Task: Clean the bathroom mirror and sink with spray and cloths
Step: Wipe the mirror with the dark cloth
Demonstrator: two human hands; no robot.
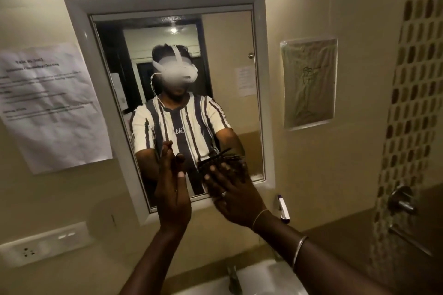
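The white-framed mirror (79, 31) hangs on the wall straight ahead and reflects a person in a striped shirt. My left hand (172, 189) is raised in front of the mirror's lower edge, seen edge-on with fingers straight and holding nothing. My right hand (232, 187) is beside it and grips a bundle of thin dark sticks (223, 157) against the lower right of the glass. The white sink (266, 275) and its metal tap (233, 278) show at the bottom edge. No spray bottle or cloth is in view.
A crumpled paper notice (48, 103) is taped left of the mirror, and a laminated sheet (309, 84) right of it. A socket panel (43, 244) sits low left. A white and blue object (284, 208) hangs below the mirror's right corner. A metal valve (402, 201) projects at right.
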